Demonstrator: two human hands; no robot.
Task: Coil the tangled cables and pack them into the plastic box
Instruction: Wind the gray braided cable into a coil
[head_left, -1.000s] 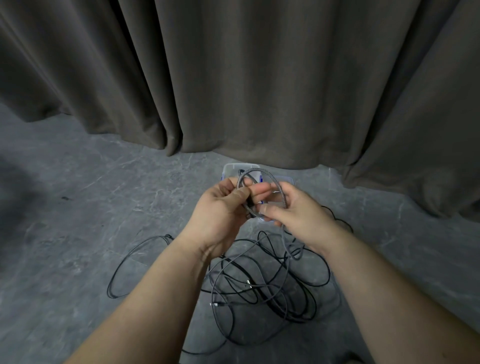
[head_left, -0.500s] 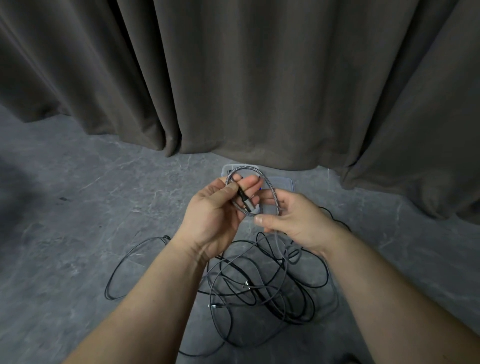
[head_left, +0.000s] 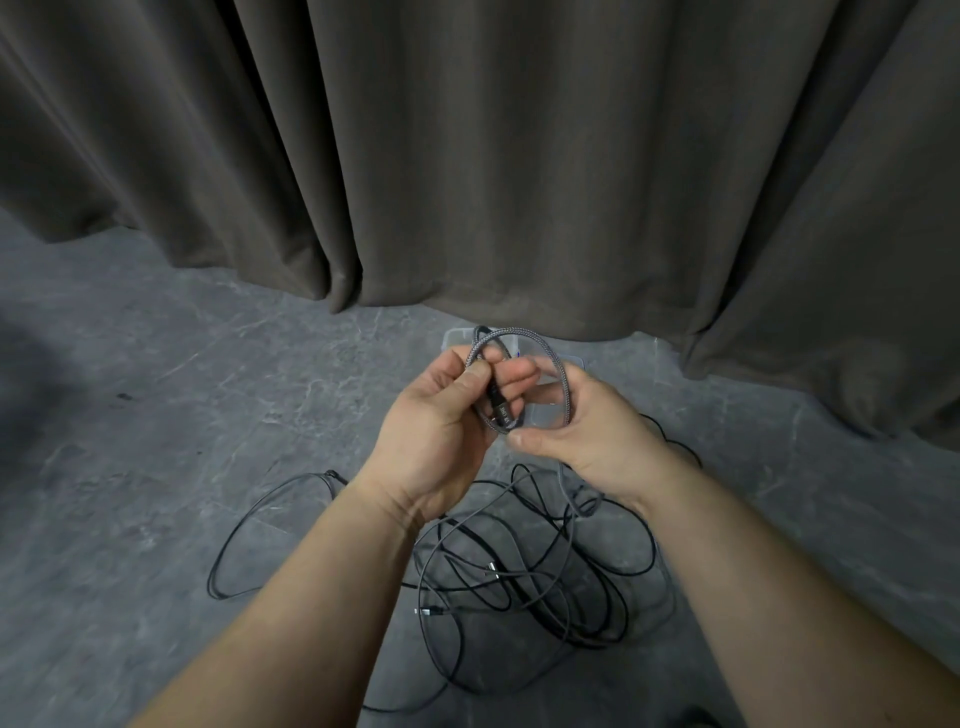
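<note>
A grey braided cable (head_left: 551, 354) forms a small loop held up between both hands. My left hand (head_left: 441, 415) pinches the loop's left side and its dark plug end between thumb and fingers. My right hand (head_left: 592, 441) grips the loop's right and lower side, and the cable's free length hangs down from it. Below the hands a tangle of black and grey cables (head_left: 524, 577) lies on the floor. The clear plastic box (head_left: 457, 340) sits on the floor behind the hands, mostly hidden by them.
A dark curtain (head_left: 519, 156) hangs just behind the box and reaches the grey stone floor (head_left: 156, 415). One black cable loop (head_left: 249, 535) strays out to the left of the tangle.
The loop has grown a little and risen; my left hand has shifted its pinch on the plug end while my right hand slid along the cable. The pile on the floor stays put.
</note>
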